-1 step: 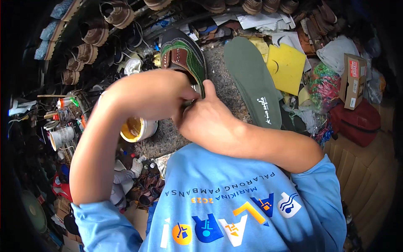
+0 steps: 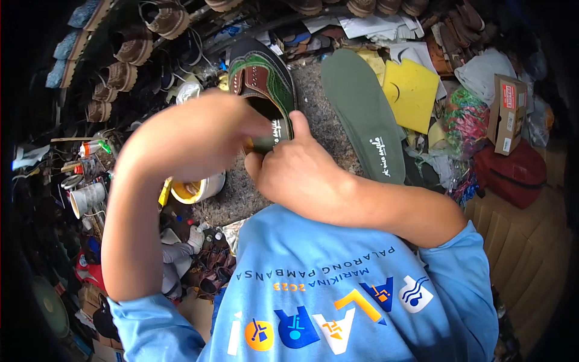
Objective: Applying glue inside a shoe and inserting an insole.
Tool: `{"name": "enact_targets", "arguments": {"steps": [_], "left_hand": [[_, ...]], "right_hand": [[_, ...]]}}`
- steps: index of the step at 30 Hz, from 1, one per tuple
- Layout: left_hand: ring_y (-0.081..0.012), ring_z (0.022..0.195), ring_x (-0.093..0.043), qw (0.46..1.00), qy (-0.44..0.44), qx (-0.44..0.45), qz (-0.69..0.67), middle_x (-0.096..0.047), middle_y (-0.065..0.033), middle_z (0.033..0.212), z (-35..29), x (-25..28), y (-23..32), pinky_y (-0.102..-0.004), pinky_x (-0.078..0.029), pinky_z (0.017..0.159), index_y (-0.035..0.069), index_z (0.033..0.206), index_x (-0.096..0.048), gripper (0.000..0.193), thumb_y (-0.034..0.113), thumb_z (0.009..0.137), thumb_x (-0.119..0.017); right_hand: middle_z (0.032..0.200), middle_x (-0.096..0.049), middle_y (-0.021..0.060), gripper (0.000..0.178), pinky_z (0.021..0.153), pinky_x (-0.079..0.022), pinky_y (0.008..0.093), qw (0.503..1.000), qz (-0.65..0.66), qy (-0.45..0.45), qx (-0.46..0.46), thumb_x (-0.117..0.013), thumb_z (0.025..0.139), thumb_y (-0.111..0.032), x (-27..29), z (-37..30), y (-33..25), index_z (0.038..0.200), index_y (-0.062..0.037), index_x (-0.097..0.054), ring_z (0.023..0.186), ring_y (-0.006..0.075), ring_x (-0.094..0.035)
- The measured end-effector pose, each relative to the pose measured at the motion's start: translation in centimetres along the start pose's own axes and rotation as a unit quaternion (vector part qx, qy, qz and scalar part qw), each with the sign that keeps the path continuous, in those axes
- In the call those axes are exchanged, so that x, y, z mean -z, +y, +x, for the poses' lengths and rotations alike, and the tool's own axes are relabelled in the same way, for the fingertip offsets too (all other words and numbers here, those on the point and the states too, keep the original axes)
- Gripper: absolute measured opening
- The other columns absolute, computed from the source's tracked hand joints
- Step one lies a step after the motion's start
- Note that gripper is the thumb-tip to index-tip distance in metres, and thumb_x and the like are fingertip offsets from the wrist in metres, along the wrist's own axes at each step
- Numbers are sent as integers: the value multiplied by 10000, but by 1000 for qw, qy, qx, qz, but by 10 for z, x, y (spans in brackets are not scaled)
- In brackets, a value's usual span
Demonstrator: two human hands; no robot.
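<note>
Hands [image 2: 301, 169] apparently gripping glossy green-brown leather shoe [image 2: 265, 84].

We read this as shoe-repair workshop — sandals [image 2: 123, 75] racked along wall, loose green insole [image 2: 362, 114] and yellow foam sheet [image 2: 413, 90] on cluttered counter [image 2: 325, 130] — glue pot [image 2: 196, 188] nearby.

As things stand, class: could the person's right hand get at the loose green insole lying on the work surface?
Probably yes. The green insole lies uncovered just beyond the right hand, with nothing between them, though that hand is busy on the green and brown shoe.
</note>
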State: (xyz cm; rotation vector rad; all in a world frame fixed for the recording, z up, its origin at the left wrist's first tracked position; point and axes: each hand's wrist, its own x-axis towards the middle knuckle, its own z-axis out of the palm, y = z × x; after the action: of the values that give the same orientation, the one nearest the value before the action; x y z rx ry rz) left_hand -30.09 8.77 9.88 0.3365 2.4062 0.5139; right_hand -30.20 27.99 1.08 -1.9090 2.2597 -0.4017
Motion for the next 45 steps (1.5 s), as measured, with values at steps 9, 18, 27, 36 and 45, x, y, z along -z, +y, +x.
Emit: {"name": "enact_targets", "arguments": {"steps": [9,18,27,36,45], "left_hand": [[-376,931,-686,976,138,57,-157,-651,-160,1042,-37,-67,13,-456,-568,817,4,1061,-718,317,20,751,-782],[-387,925,-694,979,156,60,-118,-702,-174,993,-10,-102,18,-462,-561,828,-3,914,-747,231,47,702,-823],[-389,869,-693,984,131,62,-103,-689,-172,1037,-12,-106,14,-473,-559,788,-3,880,-724,193,79,728,-811],[-404,860,-711,982,71,138,112,-642,-225,1185,-12,-83,23,-477,-593,763,-24,1057,-671,343,-47,714,-663],[-397,989,-685,991,70,25,113,-716,-192,1052,-1,-40,14,-463,-566,869,-25,981,-732,288,-39,712,-630]], "right_hand": [[838,-655,-36,87,1069,-350,581,995,-67,-21,74,-669,825,-198,41,3,18,827,-153,-743,1038,182,-588],[851,-707,21,53,824,-455,359,989,-53,-117,73,-716,732,-151,26,20,47,706,-116,-747,883,206,-667],[793,-701,53,24,788,-458,379,987,-25,-122,104,-729,662,-120,19,14,51,666,-98,-718,749,242,-710],[771,-703,71,34,713,-505,413,989,-9,-121,87,-708,653,-99,19,20,49,642,-66,-704,706,285,-720],[784,-723,140,70,685,-597,466,991,80,-100,49,-684,709,-59,31,4,29,751,-44,-738,761,351,-736]]}}
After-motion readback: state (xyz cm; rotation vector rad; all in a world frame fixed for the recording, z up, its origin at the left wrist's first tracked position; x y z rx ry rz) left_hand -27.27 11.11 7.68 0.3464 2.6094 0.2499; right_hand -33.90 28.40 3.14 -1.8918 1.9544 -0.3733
